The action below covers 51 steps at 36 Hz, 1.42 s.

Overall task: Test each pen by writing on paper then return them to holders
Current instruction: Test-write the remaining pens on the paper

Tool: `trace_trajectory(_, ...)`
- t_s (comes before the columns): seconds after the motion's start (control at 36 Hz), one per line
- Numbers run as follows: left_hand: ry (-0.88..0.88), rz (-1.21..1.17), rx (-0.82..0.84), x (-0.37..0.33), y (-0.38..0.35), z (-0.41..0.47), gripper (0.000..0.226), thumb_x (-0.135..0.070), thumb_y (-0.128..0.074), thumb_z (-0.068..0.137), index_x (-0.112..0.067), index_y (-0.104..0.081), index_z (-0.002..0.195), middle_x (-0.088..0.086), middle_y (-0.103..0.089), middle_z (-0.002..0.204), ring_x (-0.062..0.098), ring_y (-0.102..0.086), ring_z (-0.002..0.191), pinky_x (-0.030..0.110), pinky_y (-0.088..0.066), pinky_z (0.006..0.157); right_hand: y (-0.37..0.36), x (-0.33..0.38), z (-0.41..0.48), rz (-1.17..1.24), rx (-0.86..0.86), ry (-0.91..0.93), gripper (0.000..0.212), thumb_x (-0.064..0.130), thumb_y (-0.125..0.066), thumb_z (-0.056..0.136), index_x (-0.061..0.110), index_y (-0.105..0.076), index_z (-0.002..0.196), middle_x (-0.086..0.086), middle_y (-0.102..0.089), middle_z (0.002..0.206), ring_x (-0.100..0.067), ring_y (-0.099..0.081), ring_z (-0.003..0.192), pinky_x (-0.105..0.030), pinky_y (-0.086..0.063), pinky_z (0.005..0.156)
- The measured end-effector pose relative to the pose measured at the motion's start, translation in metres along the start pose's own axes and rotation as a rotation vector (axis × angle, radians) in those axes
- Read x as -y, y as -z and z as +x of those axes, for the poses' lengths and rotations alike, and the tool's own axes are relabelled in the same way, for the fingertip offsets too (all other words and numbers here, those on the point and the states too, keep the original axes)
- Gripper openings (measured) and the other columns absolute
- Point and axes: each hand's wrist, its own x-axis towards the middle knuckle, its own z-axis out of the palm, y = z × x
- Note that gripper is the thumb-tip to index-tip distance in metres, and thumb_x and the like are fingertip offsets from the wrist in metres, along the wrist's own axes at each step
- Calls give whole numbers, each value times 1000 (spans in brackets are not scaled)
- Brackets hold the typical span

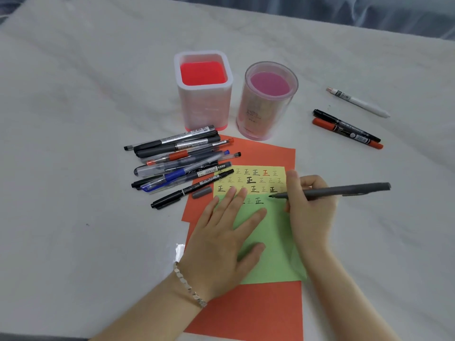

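My right hand [309,205] grips a grey marker [344,190], its black tip at the top edge of the green paper [270,239]. My left hand [221,235] presses flat on the green paper with straight fingers. Above it lies a yellow paper [248,180] covered with written characters; both sit on an orange sheet [248,311]. A grey cap [202,192] lies by the left fingertips. Two holders stand behind: a square one with red inside [204,94] and a round pink one [267,102].
A pile of several pens [179,161] lies left of the papers. To the right lie a black marker [344,125], an orange marker [347,132] and a white pen [357,102]. A white cloth [86,119] covers the table.
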Motion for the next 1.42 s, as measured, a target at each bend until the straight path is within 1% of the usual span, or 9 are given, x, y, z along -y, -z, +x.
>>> trace_trajectory(0.11, -1, -18, -160, 6, 7, 3, 42, -34, -40, 91, -15, -51, 127, 12, -49, 135, 25, -41, 125, 40, -29, 104, 10, 2, 0, -30, 40, -28, 38, 28, -63, 85, 13, -44, 55, 8, -43, 37, -4, -35, 38, -15, -29, 40)
trace_trajectory(0.19, 57, 66, -294, 16, 21, 13, 28, -17, -52, 84, -5, -62, 108, 12, -61, 105, 28, -59, 90, 41, -49, 75, 17, 4, -1, -48, 63, -52, 37, 29, -64, 84, 14, -45, 56, 8, -45, 38, -5, -36, 38, -20, -31, 43)
trace_trajectory(0.42, 145, 196, -267, 36, 41, 31, 22, 10, -77, 57, -1, -63, 68, 9, -57, 69, 25, -54, 54, 35, -48, 40, 29, 9, -5, -54, 108, -66, 34, 25, -62, 86, 11, -48, 58, 8, -48, 38, -4, -39, 37, -15, -32, 41)
trace_trajectory(0.81, 155, 294, -219, 31, 48, 27, 29, -8, -89, 44, -8, -64, 58, 2, -55, 49, 19, -53, 41, 26, -41, 34, 32, 15, -8, -29, 142, -76, 31, 21, -62, 86, 7, -50, 61, 11, -51, 38, -2, -42, 38, -12, -32, 42)
trace_trajectory(0.86, 183, 190, -250, 28, 48, 24, 22, -8, -85, 54, -9, -66, 65, 0, -58, 56, 17, -56, 47, 24, -41, 39, 34, 20, -9, -3, 158, -71, 30, 21, -59, 88, 6, -53, 64, 9, -53, 40, -1, -43, 40, -11, -34, 44)
trace_trajectory(0.97, 354, -357, -287, 5, 59, 23, 15, -6, -66, 80, -18, -65, 88, -9, -61, 80, 3, -57, 67, 8, -43, 59, 38, 38, -13, 216, 148, -158, 30, 17, -50, 93, 3, -61, 70, -2, -62, 51, -9, -55, 48, -17, -46, 50)
trace_trajectory(1.11, 594, -1184, -228, -18, 72, 28, 25, 6, -62, 80, -18, -68, 78, -8, -71, 70, 5, -65, 65, 16, -53, 62, 45, 57, -13, 386, 218, -260, 42, 28, -39, 95, 5, -64, 71, -14, -68, 60, -20, -63, 50, -22, -51, 50)
trace_trajectory(1.25, 592, -1496, -258, -32, 82, 26, 26, -4, -67, 56, -5, -67, 82, 6, -72, 73, 14, -67, 65, 20, -55, 60, 47, 72, -17, 495, 225, -305, 41, 27, -40, 94, 9, -59, 62, -11, -61, 50, -18, -55, 43, -21, -47, 45)
trace_trajectory(1.42, 518, -1480, -273, -40, 86, 25, 27, -7, -68, 50, -4, -66, 76, 8, -71, 69, 15, -67, 62, 20, -55, 58, 45, 79, -24, 497, 244, -279, 40, 27, -42, 90, 10, -57, 57, -11, -55, 44, -18, -49, 38, -20, -43, 41)
